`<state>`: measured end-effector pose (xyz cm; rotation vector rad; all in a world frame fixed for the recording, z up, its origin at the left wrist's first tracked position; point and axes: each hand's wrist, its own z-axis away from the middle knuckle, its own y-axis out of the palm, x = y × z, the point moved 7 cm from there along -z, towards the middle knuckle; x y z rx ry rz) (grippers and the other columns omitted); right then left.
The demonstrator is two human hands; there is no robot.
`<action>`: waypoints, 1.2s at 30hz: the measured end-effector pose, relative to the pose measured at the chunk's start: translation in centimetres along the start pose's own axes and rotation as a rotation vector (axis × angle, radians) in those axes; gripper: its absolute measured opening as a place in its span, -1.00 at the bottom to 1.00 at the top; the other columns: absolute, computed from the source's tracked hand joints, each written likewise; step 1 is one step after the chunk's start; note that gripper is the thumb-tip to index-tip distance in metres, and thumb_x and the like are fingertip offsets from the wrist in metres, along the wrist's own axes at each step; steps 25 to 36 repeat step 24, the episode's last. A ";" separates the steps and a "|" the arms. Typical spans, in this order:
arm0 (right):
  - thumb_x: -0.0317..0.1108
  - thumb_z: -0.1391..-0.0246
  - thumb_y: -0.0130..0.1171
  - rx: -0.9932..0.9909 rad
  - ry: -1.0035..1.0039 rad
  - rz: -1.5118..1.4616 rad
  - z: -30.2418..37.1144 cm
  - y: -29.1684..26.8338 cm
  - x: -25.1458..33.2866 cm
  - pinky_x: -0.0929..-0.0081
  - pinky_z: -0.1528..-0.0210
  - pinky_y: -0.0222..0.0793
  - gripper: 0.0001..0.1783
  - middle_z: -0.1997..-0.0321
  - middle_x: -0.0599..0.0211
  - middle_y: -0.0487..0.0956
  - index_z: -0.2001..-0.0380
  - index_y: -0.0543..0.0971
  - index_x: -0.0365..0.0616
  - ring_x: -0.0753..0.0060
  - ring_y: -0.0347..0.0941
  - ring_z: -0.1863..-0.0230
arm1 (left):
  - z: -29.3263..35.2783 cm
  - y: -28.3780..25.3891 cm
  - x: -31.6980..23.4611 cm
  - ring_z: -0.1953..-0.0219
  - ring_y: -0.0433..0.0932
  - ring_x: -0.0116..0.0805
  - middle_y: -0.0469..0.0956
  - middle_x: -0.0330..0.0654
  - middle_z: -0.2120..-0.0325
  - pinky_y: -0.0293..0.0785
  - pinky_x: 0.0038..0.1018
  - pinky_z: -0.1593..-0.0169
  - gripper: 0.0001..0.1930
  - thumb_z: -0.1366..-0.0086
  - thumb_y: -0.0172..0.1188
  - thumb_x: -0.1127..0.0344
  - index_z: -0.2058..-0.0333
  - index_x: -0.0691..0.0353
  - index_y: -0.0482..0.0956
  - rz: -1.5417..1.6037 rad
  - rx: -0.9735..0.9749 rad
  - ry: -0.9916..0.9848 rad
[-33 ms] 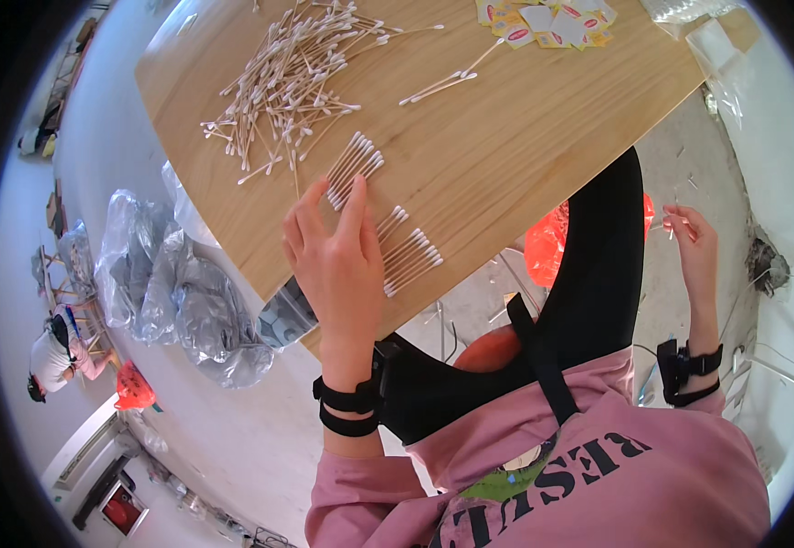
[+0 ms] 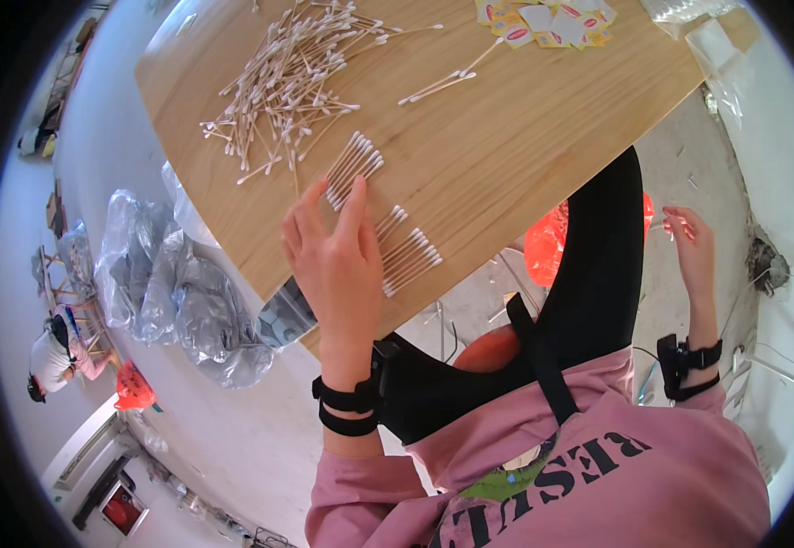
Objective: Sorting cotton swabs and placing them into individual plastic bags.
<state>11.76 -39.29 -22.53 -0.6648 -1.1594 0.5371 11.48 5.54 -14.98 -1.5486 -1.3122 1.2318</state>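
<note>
My left hand point(image 2: 335, 274) rests on the wooden table point(image 2: 506, 128), with thumb and fingertips closed about the lower sides of a neat row of cotton swabs point(image 2: 355, 166). Just right of the thumb lies a second aligned group of cotton swabs point(image 2: 412, 261), near the table's front edge and partly behind my hand. Beyond them spreads a large loose pile of cotton swabs point(image 2: 292, 78). Off to the right, past the table edge, my right hand point(image 2: 694, 256) hangs with its fingertips pinched; something small and pale shows at them, too small to name.
Several yellow-and-white cards point(image 2: 552, 26) lie at the table's far side, with a few stray swabs point(image 2: 438, 88) nearer. Clear plastic packaging point(image 2: 715, 46) sits at the far right corner. Grey plastic bags point(image 2: 187, 292) and a red bag point(image 2: 546, 245) are below the table. Another person point(image 2: 54, 361) is at far left.
My right hand has shifted very slightly. My left hand and the swabs by it look the same.
</note>
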 end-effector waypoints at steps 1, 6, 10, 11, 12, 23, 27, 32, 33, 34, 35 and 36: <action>-0.36 -0.16 0.07 -0.007 0.004 0.006 -0.4 -0.2 -2.2 0.53 0.17 0.40 -0.78 0.26 0.28 0.63 0.20 0.59 -0.23 0.48 0.55 0.23 | 0.0 0.2 -0.1 0.05 0.37 -0.06 0.43 -0.06 0.09 0.27 -0.24 -0.07 -0.69 -0.18 0.14 0.44 0.08 0.07 0.60 0.024 0.017 -0.006; -0.27 -0.12 -0.01 -0.044 0.093 0.376 -1.1 0.9 -7.5 0.31 0.15 0.41 -0.76 0.28 0.19 0.63 0.26 0.61 -0.05 0.16 0.55 0.18 | 0.5 0.0 1.0 0.02 0.36 -0.06 0.43 -0.06 0.07 0.24 -0.26 -0.09 -0.70 -0.20 0.12 0.43 0.08 0.06 0.60 0.072 0.063 -0.018; -0.20 -0.12 0.02 -0.034 0.243 0.450 -0.9 2.0 -7.7 0.30 0.15 0.41 -0.75 0.26 0.21 0.63 0.23 0.62 0.02 0.17 0.55 0.15 | 1.0 -0.4 1.4 -0.02 0.33 -0.06 0.43 -0.04 0.06 0.20 -0.23 -0.12 -0.68 -0.21 0.12 0.41 0.04 0.07 0.58 0.078 0.044 -0.017; -0.17 -0.12 0.02 -0.033 0.243 0.429 -1.0 1.9 -9.1 0.29 0.15 0.41 -0.74 0.25 0.22 0.63 0.24 0.63 0.04 0.18 0.55 0.14 | 1.0 -0.3 1.2 -0.02 0.33 -0.06 0.43 -0.04 0.06 0.20 -0.23 -0.12 -0.68 -0.21 0.12 0.41 0.04 0.07 0.58 0.073 0.043 -0.015; -0.17 -0.12 0.02 -0.023 0.234 0.413 -1.2 1.8 -9.7 0.29 0.15 0.41 -0.74 0.25 0.22 0.63 0.24 0.63 0.04 0.18 0.55 0.14 | 1.1 -0.3 1.2 -0.03 0.32 -0.04 0.42 -0.02 0.05 0.19 -0.21 -0.13 -0.68 -0.22 0.12 0.39 0.03 0.06 0.57 0.072 0.031 -0.011; -0.44 -0.05 0.14 0.023 -0.006 0.322 -2.0 3.4 -6.8 0.32 0.08 0.40 -0.56 -0.05 0.18 0.42 -0.05 0.39 -0.09 0.26 0.48 0.07 | 1.4 0.5 1.0 -0.12 0.25 0.01 0.31 0.00 -0.10 0.16 -0.17 -0.17 -0.65 -0.23 0.14 0.30 -0.02 -0.01 0.54 0.006 0.012 -0.031; -0.44 -0.04 0.15 0.005 -0.011 0.296 -2.0 3.3 -6.4 0.31 0.07 0.40 -0.55 -0.03 0.17 0.44 -0.04 0.39 -0.11 0.26 0.48 0.08 | 1.5 0.5 1.2 -0.14 0.22 0.03 0.26 0.00 -0.13 0.18 -0.12 -0.16 -0.60 -0.20 0.18 0.31 -0.05 -0.03 0.52 0.006 0.031 -0.027; -0.44 -0.04 0.15 0.005 -0.011 0.296 -2.0 3.3 -6.4 0.31 0.07 0.40 -0.55 -0.03 0.17 0.44 -0.04 0.39 -0.11 0.26 0.48 0.08 | 1.5 0.5 1.2 -0.14 0.22 0.03 0.26 0.00 -0.13 0.18 -0.12 -0.16 -0.60 -0.20 0.18 0.31 -0.05 -0.03 0.52 0.006 0.031 -0.027; -0.44 -0.04 0.15 0.005 -0.011 0.296 -2.0 3.3 -6.4 0.31 0.07 0.40 -0.55 -0.03 0.17 0.44 -0.04 0.39 -0.11 0.26 0.48 0.08 | 1.5 0.5 1.2 -0.14 0.22 0.03 0.26 0.00 -0.13 0.18 -0.12 -0.16 -0.60 -0.20 0.18 0.31 -0.05 -0.03 0.52 0.006 0.031 -0.027; -0.44 -0.04 0.15 0.005 -0.011 0.296 -2.0 3.3 -6.4 0.31 0.07 0.40 -0.55 -0.03 0.17 0.44 -0.04 0.39 -0.11 0.26 0.48 0.08 | 1.5 0.5 1.2 -0.14 0.22 0.03 0.26 0.00 -0.13 0.18 -0.12 -0.16 -0.60 -0.20 0.18 0.31 -0.05 -0.03 0.52 0.006 0.031 -0.027; -0.44 -0.04 0.15 0.005 -0.011 0.296 -2.0 3.3 -6.4 0.31 0.07 0.40 -0.55 -0.03 0.17 0.44 -0.04 0.39 -0.11 0.26 0.48 0.08 | 1.5 0.5 1.2 -0.14 0.22 0.03 0.26 0.00 -0.13 0.18 -0.12 -0.16 -0.60 -0.20 0.18 0.31 -0.05 -0.03 0.52 0.006 0.031 -0.027; -0.44 -0.04 0.15 0.005 -0.011 0.296 -2.0 3.3 -6.4 0.31 0.07 0.40 -0.55 -0.03 0.17 0.44 -0.04 0.39 -0.11 0.26 0.48 0.08 | 1.5 0.5 1.2 -0.14 0.22 0.03 0.26 0.00 -0.13 0.18 -0.12 -0.16 -0.60 -0.20 0.18 0.31 -0.05 -0.03 0.52 0.006 0.031 -0.027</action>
